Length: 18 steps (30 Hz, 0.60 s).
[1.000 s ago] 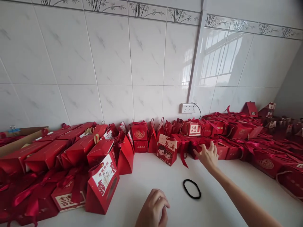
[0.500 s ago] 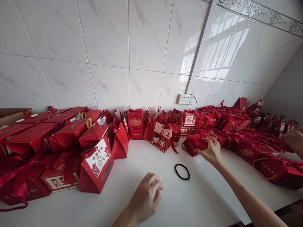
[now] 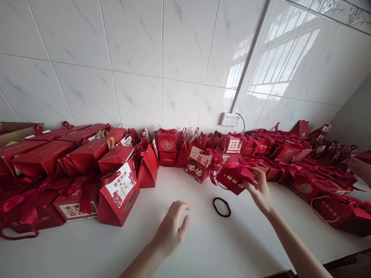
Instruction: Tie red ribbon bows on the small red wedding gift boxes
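A dark red gift box (image 3: pixel 232 179) with gold lettering and a ribbon bow is lifted and slightly tilted, gripped at its right side by my right hand (image 3: pixel 259 191). My left hand (image 3: pixel 172 226) hovers over the white tabletop (image 3: pixel 199 247), its thumb and fingers apart and nothing between them. Between the hands lies a black elastic band (image 3: pixel 222 207) on the table. Behind it stands a red box with two cartoon figures (image 3: pixel 197 166), near the held box. To the left of my left hand is a triangular red box with a white printed panel (image 3: pixel 118 195).
Many red gift boxes (image 3: pixel 43 156) crowd the left side, with more boxes (image 3: pixel 307 181) heaped along the right. A power strip (image 3: pixel 230 119) is fixed on the tiled wall (image 3: pixel 136 46). Another person's hand (image 3: pixel 359 168) shows at the right edge, beside a red box.
My right hand has raised the bow-tied gift box from the table and brought it slightly nearer. My left hand's fingers have spread apart. The view has shifted a little.
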{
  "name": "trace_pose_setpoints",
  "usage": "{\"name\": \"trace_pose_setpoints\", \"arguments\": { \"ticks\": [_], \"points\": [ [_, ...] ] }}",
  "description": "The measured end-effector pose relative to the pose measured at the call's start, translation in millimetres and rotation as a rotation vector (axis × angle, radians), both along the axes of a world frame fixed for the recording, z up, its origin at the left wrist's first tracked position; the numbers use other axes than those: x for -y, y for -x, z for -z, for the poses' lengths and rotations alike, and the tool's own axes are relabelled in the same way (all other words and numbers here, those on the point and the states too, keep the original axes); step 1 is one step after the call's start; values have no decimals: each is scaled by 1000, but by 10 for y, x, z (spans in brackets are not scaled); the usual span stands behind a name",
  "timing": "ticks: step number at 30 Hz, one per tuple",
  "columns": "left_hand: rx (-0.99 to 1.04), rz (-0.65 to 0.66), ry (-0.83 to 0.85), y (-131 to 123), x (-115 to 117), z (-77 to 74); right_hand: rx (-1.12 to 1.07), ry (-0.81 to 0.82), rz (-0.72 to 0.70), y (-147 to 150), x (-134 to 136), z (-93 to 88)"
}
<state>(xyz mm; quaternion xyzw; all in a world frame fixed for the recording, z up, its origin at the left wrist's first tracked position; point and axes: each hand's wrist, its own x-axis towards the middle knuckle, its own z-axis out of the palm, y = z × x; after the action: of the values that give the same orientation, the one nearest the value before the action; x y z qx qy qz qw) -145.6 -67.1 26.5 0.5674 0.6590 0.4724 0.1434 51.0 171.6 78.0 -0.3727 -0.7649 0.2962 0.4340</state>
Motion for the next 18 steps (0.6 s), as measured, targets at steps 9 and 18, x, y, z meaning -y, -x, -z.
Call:
{"name": "trace_pose_setpoints", "arguments": {
  "ticks": [9,18],
  "points": [
    [495,-334,-153,278,-13,-99,574,-127,-662,405,740,2],
    [519,-267,-120,262,64,-140,756,-180,-405,348,492,227]
  ]
}}
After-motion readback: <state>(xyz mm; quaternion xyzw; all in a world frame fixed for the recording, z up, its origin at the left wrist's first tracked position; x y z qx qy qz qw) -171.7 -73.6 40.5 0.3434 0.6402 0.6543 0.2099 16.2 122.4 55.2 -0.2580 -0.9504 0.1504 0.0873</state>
